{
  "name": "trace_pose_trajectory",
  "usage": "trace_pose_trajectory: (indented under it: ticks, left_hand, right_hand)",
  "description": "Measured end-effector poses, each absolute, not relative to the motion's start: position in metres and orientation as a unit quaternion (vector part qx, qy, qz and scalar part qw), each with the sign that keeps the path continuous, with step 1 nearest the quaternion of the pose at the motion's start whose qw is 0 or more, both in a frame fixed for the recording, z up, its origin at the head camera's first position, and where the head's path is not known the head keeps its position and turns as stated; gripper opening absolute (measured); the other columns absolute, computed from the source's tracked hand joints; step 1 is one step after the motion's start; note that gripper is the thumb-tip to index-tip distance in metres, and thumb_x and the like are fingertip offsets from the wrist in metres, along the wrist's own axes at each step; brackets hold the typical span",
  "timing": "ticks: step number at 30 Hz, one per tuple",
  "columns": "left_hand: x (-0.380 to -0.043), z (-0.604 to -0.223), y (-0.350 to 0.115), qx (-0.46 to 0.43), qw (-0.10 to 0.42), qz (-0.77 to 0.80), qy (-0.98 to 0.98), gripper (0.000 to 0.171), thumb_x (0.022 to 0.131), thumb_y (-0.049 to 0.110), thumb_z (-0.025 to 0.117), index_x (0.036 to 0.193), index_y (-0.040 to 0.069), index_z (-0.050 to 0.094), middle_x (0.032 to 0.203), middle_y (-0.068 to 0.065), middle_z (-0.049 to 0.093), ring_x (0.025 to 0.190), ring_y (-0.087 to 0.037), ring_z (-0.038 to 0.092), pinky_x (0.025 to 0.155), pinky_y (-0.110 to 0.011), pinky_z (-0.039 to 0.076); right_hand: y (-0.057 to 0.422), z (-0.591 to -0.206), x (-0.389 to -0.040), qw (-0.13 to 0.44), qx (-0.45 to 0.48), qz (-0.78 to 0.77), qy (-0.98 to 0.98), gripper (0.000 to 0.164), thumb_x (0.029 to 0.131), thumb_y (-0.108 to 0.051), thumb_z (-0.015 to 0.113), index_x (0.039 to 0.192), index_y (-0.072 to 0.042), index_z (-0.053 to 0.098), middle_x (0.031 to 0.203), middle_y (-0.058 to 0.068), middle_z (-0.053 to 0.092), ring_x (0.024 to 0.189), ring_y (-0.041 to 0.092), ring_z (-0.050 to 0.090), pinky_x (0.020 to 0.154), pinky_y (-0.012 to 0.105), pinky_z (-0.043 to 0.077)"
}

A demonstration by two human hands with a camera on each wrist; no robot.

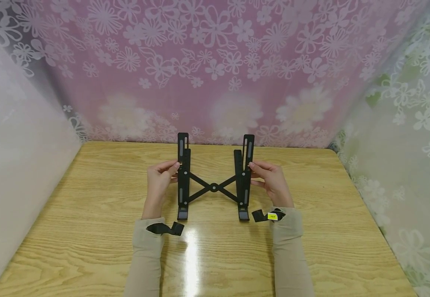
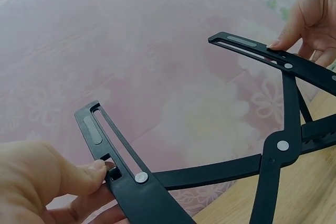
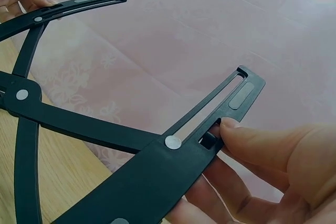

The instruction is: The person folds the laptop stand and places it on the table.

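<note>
A black folding laptop stand point(image 1: 214, 187) stands opened out on the table, its crossed bars joined at a round centre pivot. My left hand point(image 1: 159, 181) pinches the outer edge of its left arm, thumb on top beside a small square slot. On the other side my right hand point(image 1: 272, 181) pinches the right arm the same way. In the right wrist view the right thumb point(image 3: 252, 140) lies by a slot with a small black tab inside. The left wrist view shows the left thumb point(image 2: 79, 177) at the matching slot. Grey pads line the upper faces of both arms.
The stand is on a wood-grain table point(image 1: 88, 247). A pink flowered curtain point(image 1: 215, 74) hangs behind the table's far edge, with pale sheets at both sides. Each wrist wears a black camera strap, and a yellow label point(image 1: 272, 216) shows on the right one.
</note>
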State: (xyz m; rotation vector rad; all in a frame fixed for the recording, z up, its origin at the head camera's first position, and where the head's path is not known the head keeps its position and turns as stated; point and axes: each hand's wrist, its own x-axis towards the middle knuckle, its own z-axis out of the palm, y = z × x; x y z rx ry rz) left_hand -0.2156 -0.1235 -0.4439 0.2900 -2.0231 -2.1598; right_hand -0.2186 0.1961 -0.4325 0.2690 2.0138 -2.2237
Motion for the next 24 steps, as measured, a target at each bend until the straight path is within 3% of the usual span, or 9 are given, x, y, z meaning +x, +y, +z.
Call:
trace_pose_trajectory:
  ticks: [7,12,17,24]
  left_hand:
    - [-0.215,-0.443,-0.119,0.089,0.087,-0.717,-0.686,0.018,0.091,0.004,0.072,0.107,-0.003,0.075,0.091,-0.006,0.072,0.06,-0.011,0.062,0.066,-0.045,0.06]
    - [-0.214,-0.443,-0.118,0.095,0.083,-0.714,-0.688,0.019,0.092,0.005,0.071,0.108,-0.003,0.075,0.091,-0.007,0.072,0.06,-0.011,0.063,0.068,-0.046,0.06]
    - [-0.214,-0.443,-0.11,0.088,0.066,-0.721,-0.684,0.019,0.091,0.003,0.071,0.108,-0.004,0.075,0.087,-0.007,0.072,0.06,-0.011,0.064,0.062,-0.037,0.06]
    - [-0.215,-0.443,-0.073,0.058,0.065,-0.72,-0.689,0.014,0.089,0.001,0.072,0.101,-0.004,0.077,0.09,-0.017,0.072,0.065,-0.016,0.064,0.064,-0.04,0.06]
  right_hand:
    - [0.198,-0.434,-0.218,0.062,0.088,-0.733,0.671,0.035,0.094,-0.022,0.071,0.123,-0.004,0.069,0.099,0.0,0.064,0.083,0.016,0.064,0.075,0.032,0.059]
    - [0.198,-0.433,-0.217,0.056,0.086,-0.734,0.672,0.03,0.093,-0.021,0.072,0.119,-0.007,0.072,0.093,0.0,0.067,0.083,0.018,0.065,0.073,0.032,0.059]
    - [0.189,-0.433,-0.216,0.065,0.08,-0.74,0.664,0.025,0.093,-0.018,0.072,0.116,-0.009,0.074,0.095,0.0,0.069,0.082,0.017,0.066,0.072,0.033,0.06]
    - [0.151,-0.432,-0.218,0.057,0.049,-0.741,0.667,0.033,0.091,-0.011,0.073,0.121,0.002,0.069,0.092,0.002,0.072,0.076,0.015,0.068,0.07,0.036,0.06]
